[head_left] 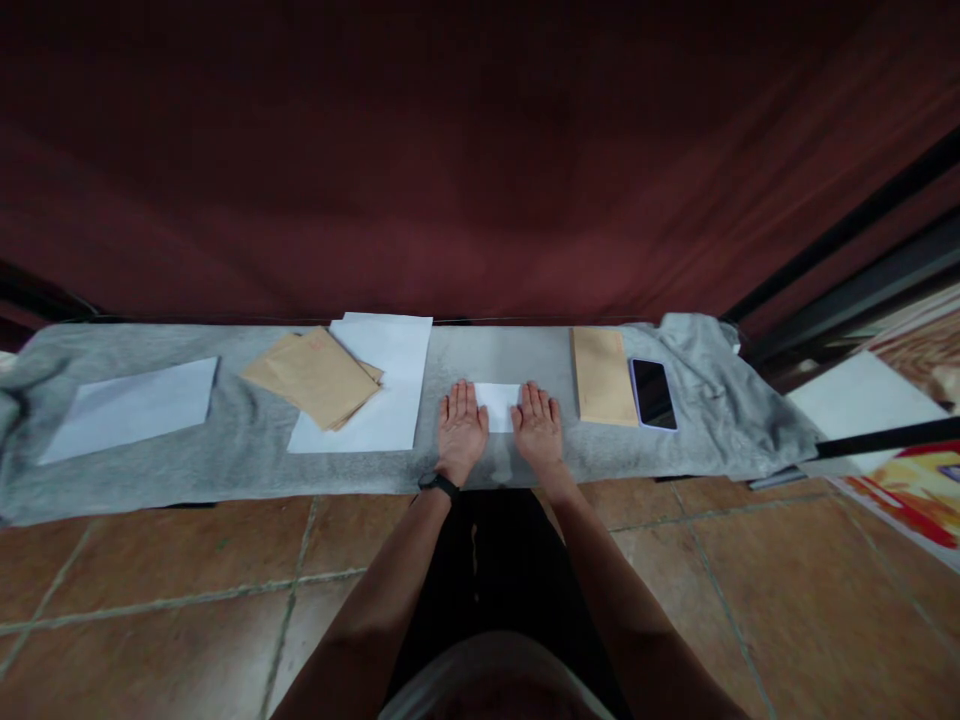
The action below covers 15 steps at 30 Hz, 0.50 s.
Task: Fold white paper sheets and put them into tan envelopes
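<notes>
A small white piece of paper (500,408), apparently folded, lies flat on the grey cloth in front of me. My left hand (461,428) rests palm down over its left end, fingers stretched out and pointing away from me. Over the right end lies my right hand (538,425), also flat with its fingers extended. Both thumbs point inward onto the paper, and its middle shows between them. What lies beneath the palms is hidden. To the right of my right hand is a stack of brown envelopes (604,378).
A phone (654,394) lies beside the envelope stack. Left of my hands, loose brown envelopes (322,378) overlap white sheets (397,400). More white paper (139,405) lies far left. The grey cloth (247,460) covers a narrow table against a dark red curtain (465,200).
</notes>
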### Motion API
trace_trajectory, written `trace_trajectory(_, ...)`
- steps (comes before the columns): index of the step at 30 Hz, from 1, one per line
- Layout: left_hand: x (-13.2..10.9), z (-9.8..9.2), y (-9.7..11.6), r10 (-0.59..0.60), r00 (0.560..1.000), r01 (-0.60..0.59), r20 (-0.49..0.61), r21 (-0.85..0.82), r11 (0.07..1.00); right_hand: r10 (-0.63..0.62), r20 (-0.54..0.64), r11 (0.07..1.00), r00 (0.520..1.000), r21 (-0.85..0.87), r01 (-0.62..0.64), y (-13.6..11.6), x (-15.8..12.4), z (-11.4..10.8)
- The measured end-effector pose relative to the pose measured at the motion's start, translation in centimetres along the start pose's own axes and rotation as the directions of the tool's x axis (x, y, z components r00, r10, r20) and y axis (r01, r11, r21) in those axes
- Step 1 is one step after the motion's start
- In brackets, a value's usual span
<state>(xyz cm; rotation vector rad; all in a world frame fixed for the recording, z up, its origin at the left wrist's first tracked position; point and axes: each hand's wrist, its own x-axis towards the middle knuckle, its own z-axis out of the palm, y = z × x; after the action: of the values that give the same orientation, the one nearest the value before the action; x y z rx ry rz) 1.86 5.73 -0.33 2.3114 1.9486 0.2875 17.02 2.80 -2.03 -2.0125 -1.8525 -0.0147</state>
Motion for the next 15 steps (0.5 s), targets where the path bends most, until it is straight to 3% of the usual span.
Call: trace_trajectory(15,-0.8,-0.1,-1.0,-0.086,0.99,0.083,-0.115,-0.036,0.996,0.035,0.017,0.999,0.999,-0.012,-0.034,0.9,-0.6,-1.4)
